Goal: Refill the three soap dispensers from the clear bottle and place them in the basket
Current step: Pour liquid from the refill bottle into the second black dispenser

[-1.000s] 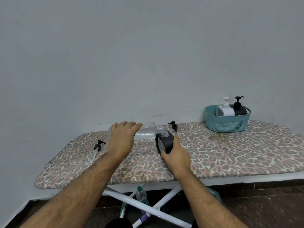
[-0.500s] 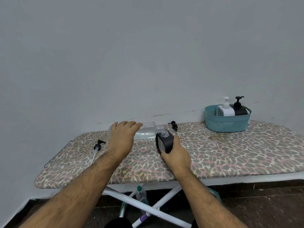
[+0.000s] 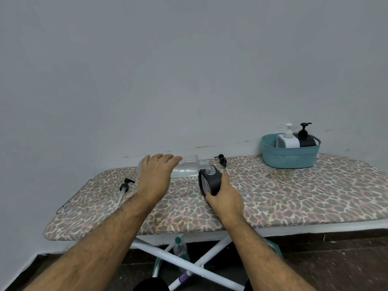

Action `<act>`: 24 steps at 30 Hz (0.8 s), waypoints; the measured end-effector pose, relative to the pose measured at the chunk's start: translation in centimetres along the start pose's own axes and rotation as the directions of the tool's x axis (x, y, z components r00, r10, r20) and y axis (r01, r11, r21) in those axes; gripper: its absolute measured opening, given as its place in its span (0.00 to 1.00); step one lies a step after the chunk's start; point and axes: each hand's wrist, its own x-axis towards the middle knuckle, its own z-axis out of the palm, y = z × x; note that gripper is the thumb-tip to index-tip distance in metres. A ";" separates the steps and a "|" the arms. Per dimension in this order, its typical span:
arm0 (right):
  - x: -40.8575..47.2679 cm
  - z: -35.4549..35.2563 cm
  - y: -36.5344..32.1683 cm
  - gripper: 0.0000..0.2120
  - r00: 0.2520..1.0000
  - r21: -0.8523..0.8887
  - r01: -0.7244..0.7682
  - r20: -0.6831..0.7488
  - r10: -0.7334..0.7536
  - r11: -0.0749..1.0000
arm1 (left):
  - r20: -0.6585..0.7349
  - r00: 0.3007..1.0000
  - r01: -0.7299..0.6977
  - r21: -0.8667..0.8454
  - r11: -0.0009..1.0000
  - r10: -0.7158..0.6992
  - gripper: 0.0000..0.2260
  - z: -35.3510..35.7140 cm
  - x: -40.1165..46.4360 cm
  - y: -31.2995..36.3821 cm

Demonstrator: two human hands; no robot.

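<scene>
Head view has us mid-pour at the centre of the frame. Our left hand point(image 3: 157, 175) wraps over the clear bottle point(image 3: 188, 168), fingers curled around its body, tipping it nearly flat so its open neck meets the mouth of the black dispenser point(image 3: 210, 181). Our right hand point(image 3: 224, 199) is closed around that dispenser's lower half, steadying it on the leopard-print ironing board point(image 3: 294, 198).

We judge the main risk to be spillage: the bottle's neck sits at the rim, not inside it, and a small shift of either hand could send liquid onto the cover. The dispenser also leans, so a loosened grip could tip it.

The dispenser is a squat, dark, flat-sided block with a clear threaded neck, pump removed. One loose black pump point(image 3: 222, 160) lies just right of it, another point(image 3: 124, 186) at the left of the board. The bottle looks partly full of clear liquid. At the upper right, the teal basket point(image 3: 290, 158) already holds a white dispenser point(image 3: 288, 139) and a black one point(image 3: 305, 138).
</scene>
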 end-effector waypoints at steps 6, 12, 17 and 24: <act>0.1 0.0 0.0 0.32 1.000 -0.003 0.000 -0.003 0.000 1.000 | 0.003 1.000 0.001 0.004 1.000 -0.001 0.34 0.1 0.0 0.0; 0.0 0.0 0.1 0.33 1.000 0.005 0.006 0.000 -0.006 1.000 | 0.000 1.000 -0.001 0.005 1.000 0.001 0.34 0.0 0.0 0.0; 0.1 0.1 0.1 0.33 1.000 0.008 0.006 0.000 -0.006 1.000 | -0.001 1.000 0.003 0.010 1.000 -0.003 0.35 -0.1 0.1 0.2; 0.0 0.1 0.2 0.33 1.000 0.011 0.006 -0.004 -0.006 1.000 | 0.007 1.000 0.008 0.012 1.000 -0.008 0.36 -0.2 0.1 0.2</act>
